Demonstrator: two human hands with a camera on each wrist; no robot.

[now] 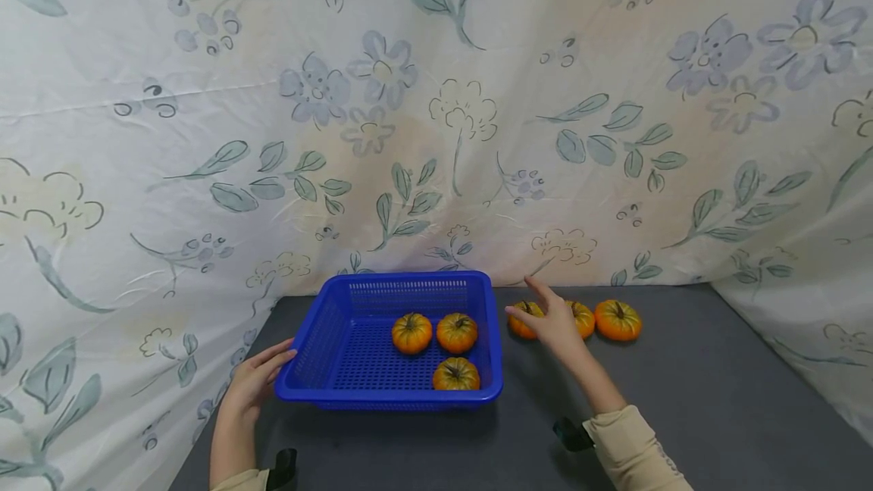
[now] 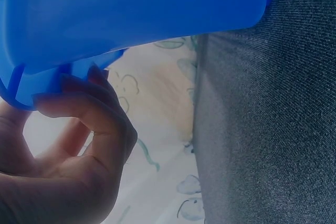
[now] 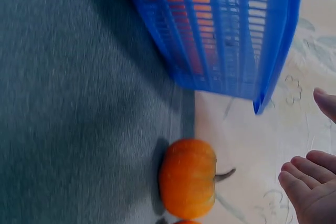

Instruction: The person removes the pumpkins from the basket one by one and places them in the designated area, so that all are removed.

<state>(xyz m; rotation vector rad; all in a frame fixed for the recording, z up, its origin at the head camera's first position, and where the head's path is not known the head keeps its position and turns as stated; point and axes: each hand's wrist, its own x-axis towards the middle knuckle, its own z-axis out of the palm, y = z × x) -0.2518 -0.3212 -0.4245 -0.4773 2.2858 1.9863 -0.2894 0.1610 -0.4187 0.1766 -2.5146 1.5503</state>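
Note:
A blue plastic basket [image 1: 392,396] stands on the dark table with three small orange pumpkins inside: one pumpkin [image 1: 412,333], another [image 1: 457,333] beside it, and a third [image 1: 456,374] near the front wall. My left hand [image 1: 255,377] grips the basket's left rim; in the left wrist view its curled fingers [image 2: 86,109] hook the rim's edge. Right of the basket, three more pumpkins sit in a row. Over the nearest one [image 1: 524,320] my right hand [image 1: 555,324] hovers with thumb and fingers spread, partly hiding the middle pumpkin [image 1: 582,320]. In the right wrist view, the hand is apart from the pumpkin [image 3: 188,179].
The end pumpkin [image 1: 618,320] of the row lies farthest right. Behind the table hangs a white floral cloth [image 1: 470,135], close to the basket's back rim. More of the dark table [image 1: 709,392] extends to the right.

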